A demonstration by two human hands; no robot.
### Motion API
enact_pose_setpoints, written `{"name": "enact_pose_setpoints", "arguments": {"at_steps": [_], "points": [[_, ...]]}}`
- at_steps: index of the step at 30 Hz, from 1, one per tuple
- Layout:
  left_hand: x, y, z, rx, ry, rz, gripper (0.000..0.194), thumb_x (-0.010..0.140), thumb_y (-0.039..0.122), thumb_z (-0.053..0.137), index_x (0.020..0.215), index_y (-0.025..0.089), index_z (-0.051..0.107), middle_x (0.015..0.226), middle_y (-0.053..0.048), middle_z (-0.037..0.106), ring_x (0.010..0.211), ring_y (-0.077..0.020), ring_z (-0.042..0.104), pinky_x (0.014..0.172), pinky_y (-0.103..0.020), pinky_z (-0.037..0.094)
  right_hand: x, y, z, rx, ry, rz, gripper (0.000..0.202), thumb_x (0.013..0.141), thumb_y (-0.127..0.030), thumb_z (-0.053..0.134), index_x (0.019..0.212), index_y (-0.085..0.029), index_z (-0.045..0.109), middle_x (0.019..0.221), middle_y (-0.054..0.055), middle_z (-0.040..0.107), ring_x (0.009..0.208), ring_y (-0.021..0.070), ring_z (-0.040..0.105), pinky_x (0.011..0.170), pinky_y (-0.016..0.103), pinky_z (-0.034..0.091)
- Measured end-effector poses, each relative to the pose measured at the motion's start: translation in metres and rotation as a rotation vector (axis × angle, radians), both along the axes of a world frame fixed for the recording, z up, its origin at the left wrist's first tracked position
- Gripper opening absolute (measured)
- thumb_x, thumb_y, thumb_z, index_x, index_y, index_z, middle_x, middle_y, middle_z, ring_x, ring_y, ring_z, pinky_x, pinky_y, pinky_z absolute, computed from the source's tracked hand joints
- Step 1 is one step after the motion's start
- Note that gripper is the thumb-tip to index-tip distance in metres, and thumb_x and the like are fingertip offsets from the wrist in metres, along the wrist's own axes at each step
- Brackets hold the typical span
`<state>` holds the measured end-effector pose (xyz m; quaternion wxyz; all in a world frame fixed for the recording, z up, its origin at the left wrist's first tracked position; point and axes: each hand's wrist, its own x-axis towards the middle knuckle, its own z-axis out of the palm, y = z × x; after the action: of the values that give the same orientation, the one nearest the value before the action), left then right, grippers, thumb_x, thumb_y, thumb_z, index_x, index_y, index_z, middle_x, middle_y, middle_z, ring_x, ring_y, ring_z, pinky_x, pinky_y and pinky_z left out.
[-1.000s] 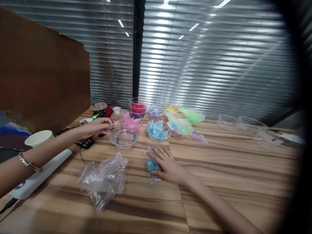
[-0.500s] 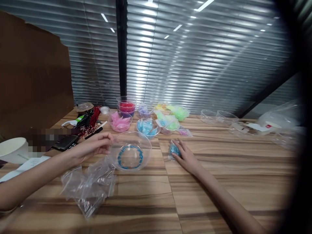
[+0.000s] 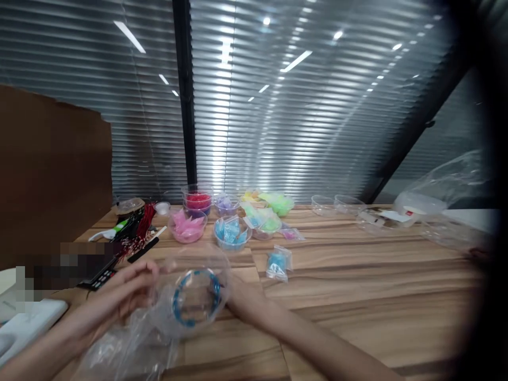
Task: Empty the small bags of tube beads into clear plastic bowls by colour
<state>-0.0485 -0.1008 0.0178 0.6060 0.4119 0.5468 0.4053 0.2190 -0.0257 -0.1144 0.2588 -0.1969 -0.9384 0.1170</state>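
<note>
– While the left hand is pinching the clear tub by its left rim, what is the right hand doing?
– It is meeting the tub's right side; its fingers are blurring behind or inside the plastic, so I'm not managing to tell whether they are gripping or spreading.
– Where is the tub sitting?
– It is tilting toward the person, overlapping the clear bags; blue pieces are ringing its base; a blue packet is lying apart on the bench.
– Which step are we seeing?
– Handling the tub and its pieces, I'm judging; the next move is probably calling for a steady left hold and careful right fingers.
</note>
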Motion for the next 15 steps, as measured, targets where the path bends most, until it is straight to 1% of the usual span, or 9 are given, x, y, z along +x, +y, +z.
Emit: {"name": "enact_pose_setpoints", "arguments": {"at_steps": [1, 2, 4, 5, 7, 9, 12, 14, 15], "points": [[0.006, -0.005, -0.007, -0.009, -0.013, 0.021, 0.032, 0.072, 0.041, 0.076, 0.08, 0.019, 0.054, 0.122, -0.002, 0.058, 0.067, -0.0073, 0.054, 0.06, -0.018, 0.051, -0.003, 0.001, -0.002, -0.047, 0.048, 0.011, 0.032, 0.089, -0.01, 0.049, 0.117, -0.022, 0.061, 0.121, 0.008, 0.061, 0.114, 0.0212, 0.054, 0.098, 0.035, 0.044], [0.013, -0.01, -0.013, -0.021, -0.021, 0.012, 0.033, 0.073, 0.042, 0.075, 0.077, 0.019, 0.053, 0.121, -0.002, 0.058, 0.06, -0.005, 0.049, 0.054, -0.017, 0.048, -0.004, 0.003, -0.004, -0.077, 0.088, 0.0, 0.026, 0.089, -0.013, 0.051, 0.11, -0.021, 0.064, 0.112, 0.007, 0.064, 0.106, 0.0205, 0.057, 0.094, 0.034, 0.047], [0.028, -0.02, -0.026, -0.005, -0.041, -0.061, 0.031, 0.072, 0.042, 0.074, 0.075, 0.018, 0.054, 0.113, -0.002, 0.06, 0.059, -0.0057, 0.049, 0.052, -0.018, 0.046, -0.003, 0.006, -0.007, -0.111, 0.137, -0.039, 0.017, 0.09, -0.018, 0.052, 0.096, -0.019, 0.067, 0.097, 0.007, 0.065, 0.091, 0.0193, 0.06, 0.082, 0.032, 0.05], [0.036, -0.025, -0.033, -0.012, -0.044, -0.113, 0.029, 0.071, 0.04, 0.074, 0.075, 0.018, 0.055, 0.111, -0.002, 0.059, 0.059, -0.0061, 0.05, 0.052, -0.018, 0.046, -0.002, 0.007, -0.008, -0.118, 0.154, -0.062, 0.017, 0.091, -0.018, 0.05, 0.092, -0.019, 0.067, 0.092, 0.007, 0.065, 0.086, 0.0188, 0.06, 0.079, 0.031, 0.05], [0.051, -0.031, -0.045, 0.002, -0.038, -0.215, 0.027, 0.069, 0.037, 0.074, 0.072, 0.018, 0.055, 0.106, -0.003, 0.059, 0.059, -0.0081, 0.053, 0.049, -0.021, 0.046, 0.001, 0.01, -0.013, -0.145, 0.191, -0.101, 0.02, 0.092, -0.018, 0.048, 0.089, -0.018, 0.068, 0.089, 0.007, 0.065, 0.084, 0.0183, 0.06, 0.077, 0.03, 0.049], [0.063, -0.035, -0.056, 0.016, -0.046, -0.274, 0.026, 0.068, 0.035, 0.073, 0.072, 0.019, 0.053, 0.1, -0.002, 0.059, 0.06, -0.0102, 0.055, 0.047, -0.021, 0.045, 0.004, 0.013, -0.018, -0.176, 0.235, -0.155, 0.019, 0.092, -0.017, 0.049, 0.089, -0.019, 0.068, 0.088, 0.006, 0.065, 0.085, 0.018, 0.061, 0.076, 0.03, 0.049], [0.072, -0.038, -0.07, 0.046, -0.086, -0.271, 0.025, 0.069, 0.035, 0.07, 0.072, 0.019, 0.052, 0.1, -0.001, 0.058, 0.059, -0.0094, 0.057, 0.049, -0.021, 0.045, 0.009, 0.019, -0.022, -0.212, 0.315, -0.264, 0.017, 0.091, -0.016, 0.05, 0.091, -0.019, 0.067, 0.089, 0.007, 0.064, 0.085, 0.0189, 0.061, 0.076, 0.032, 0.048], [0.074, -0.04, -0.078, 0.063, -0.09, -0.264, 0.024, 0.069, 0.036, 0.07, 0.072, 0.019, 0.053, 0.102, -0.001, 0.057, 0.057, -0.0086, 0.057, 0.05, -0.022, 0.046, 0.007, 0.029, -0.017, -0.22, 0.364, -0.316, 0.015, 0.089, -0.016, 0.053, 0.092, -0.018, 0.067, 0.089, 0.007, 0.065, 0.085, 0.0198, 0.061, 0.075, 0.033, 0.048], [0.075, -0.041, -0.081, 0.079, -0.089, -0.264, 0.023, 0.07, 0.036, 0.069, 0.072, 0.019, 0.053, 0.102, 0.0, 0.057, 0.057, -0.0085, 0.057, 0.05, -0.022, 0.045, 0.003, 0.037, -0.01, -0.219, 0.381, -0.324, 0.014, 0.088, -0.016, 0.054, 0.092, -0.018, 0.067, 0.088, 0.006, 0.065, 0.084, 0.0199, 0.061, 0.075, 0.033, 0.048]]}}
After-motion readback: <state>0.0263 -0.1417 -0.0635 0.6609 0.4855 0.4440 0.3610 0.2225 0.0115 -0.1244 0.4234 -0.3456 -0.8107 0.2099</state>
